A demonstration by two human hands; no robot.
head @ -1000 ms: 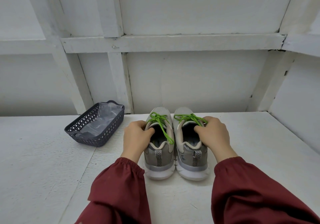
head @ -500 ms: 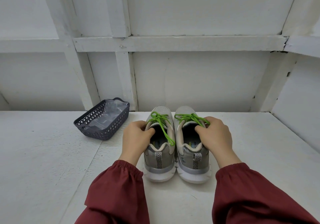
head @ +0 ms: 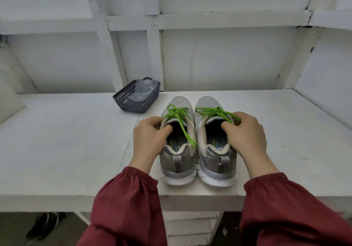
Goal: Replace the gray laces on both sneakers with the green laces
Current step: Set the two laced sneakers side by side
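A white painted bench [head: 66, 141] carries two gray sneakers side by side, heels near its front edge: the left sneaker [head: 178, 162] and the right sneaker [head: 213, 160]. A dark lattice basket [head: 136, 104] sits behind them to the left, close to the back wall.

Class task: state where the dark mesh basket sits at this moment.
Head view: the dark mesh basket sits at the back of the white table, left of the left sneaker.

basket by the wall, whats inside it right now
Inside the dark lattice basket only crumpled clear plastic shows, filling most of it. The plastic and the near wall cover the bottom, so whether anything lies underneath cannot be seen.
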